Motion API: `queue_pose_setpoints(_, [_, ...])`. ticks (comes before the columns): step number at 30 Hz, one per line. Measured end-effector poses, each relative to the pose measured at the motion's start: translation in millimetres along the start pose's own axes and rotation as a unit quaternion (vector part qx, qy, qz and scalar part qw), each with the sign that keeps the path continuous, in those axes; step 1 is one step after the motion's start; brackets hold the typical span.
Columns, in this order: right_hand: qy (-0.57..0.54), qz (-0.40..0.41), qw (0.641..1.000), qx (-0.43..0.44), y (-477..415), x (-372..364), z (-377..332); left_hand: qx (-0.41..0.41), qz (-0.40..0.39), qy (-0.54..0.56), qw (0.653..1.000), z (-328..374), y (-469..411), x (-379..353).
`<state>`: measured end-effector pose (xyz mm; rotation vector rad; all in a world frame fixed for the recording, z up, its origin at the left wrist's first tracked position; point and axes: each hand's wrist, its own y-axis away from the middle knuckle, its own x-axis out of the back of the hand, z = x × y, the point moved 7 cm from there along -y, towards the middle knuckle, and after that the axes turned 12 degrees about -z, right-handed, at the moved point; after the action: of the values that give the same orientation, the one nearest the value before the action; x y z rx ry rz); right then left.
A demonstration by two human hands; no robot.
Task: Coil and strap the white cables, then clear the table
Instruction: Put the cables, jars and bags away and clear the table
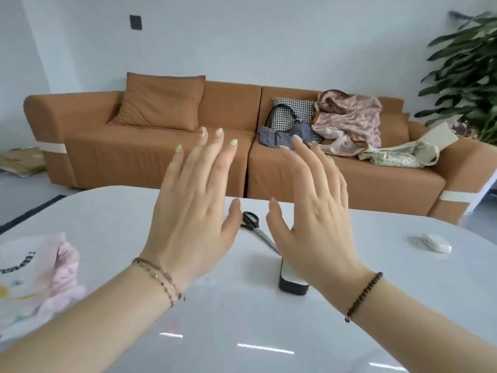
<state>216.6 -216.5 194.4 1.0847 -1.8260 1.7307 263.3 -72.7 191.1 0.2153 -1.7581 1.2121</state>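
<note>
- Head view: we hold our left hand (188, 208) and right hand (314, 211) up side by side above the middle of the white tabletop (113, 232), backs toward the camera.
- The grip of each hand is apart: fingers straight and spread, thumbs pointing toward each other, nothing held and nothing touched.
- Thin chain bracelets (161, 278) sit on our left wrist and a dark beaded bracelet (363, 294) on our right.
- We cannot tell from this view where the white cables lie.
- Between our thumbs, toward the far edge of the tabletop, lie black-handled scissors (252, 222), blades pointing toward the near edge and partly hidden by our right hand.
- Just nearer than the scissors a black-and-white block (293, 281) stands in the middle of the tabletop, partly behind our right wrist.
- Near the right edge rests a small white rounded object (437, 243), well apart from the rest.
- At the left edge lies a pale printed bag (18, 267) with pink fabric (64, 275); it is too blurred to say whether the fabric is inside it.
- Beyond the tabletop, an orange sofa (150, 157) carries a houndstooth handbag (290, 114), a grey-blue pouch (279, 135) and a floral tote (400, 156); their contents are hidden.
</note>
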Motion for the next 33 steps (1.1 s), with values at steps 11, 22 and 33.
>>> queue_pose_setpoints(11, [-0.084,-0.090,0.991,-0.052,-136,168,-41,0.019,-0.117,-0.011,0.993,-25,-134,168])
queue_pose_setpoints(22, [-0.193,-0.186,0.952,-0.151,-214,375,-133,0.082,-0.189,0.153,0.967,-27,-186,409])
queue_pose_setpoints(33, [-0.239,-0.239,0.936,-0.098,-228,448,-285,0.130,-0.189,0.159,0.960,-92,-129,577])
